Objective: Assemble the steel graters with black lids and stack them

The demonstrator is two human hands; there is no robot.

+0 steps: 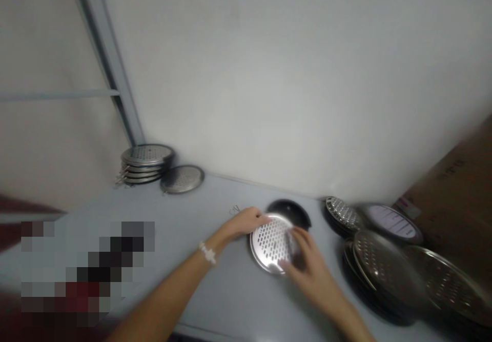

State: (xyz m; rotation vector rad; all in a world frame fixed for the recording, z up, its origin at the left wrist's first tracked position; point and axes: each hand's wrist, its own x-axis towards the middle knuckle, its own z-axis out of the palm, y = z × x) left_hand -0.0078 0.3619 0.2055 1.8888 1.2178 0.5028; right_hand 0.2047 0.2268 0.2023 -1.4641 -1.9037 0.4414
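Observation:
Between my hands is a round, shiny grater plate (pixel 269 244) with rows of punched holes, tilted toward me. My left hand (pixel 248 221) grips its upper left edge. At its right edge, my right hand (pixel 309 270) pinches the plate with thumb and fingers. Just behind it a dark round base (pixel 290 209) shows in part, the rest hidden by the plate. A thin wire loop (pixel 234 209) sticks out beside my left fingers.
At the far left stands a stack of round grater plates (pixel 148 156), with a single plate (pixel 183 179) beside it. More graters (pixel 378 260) pile up at the right, near a disc with a purplish label (pixel 390 221) and a cardboard box (pixel 453 198). A wall rises behind the grey table (pixel 226 296).

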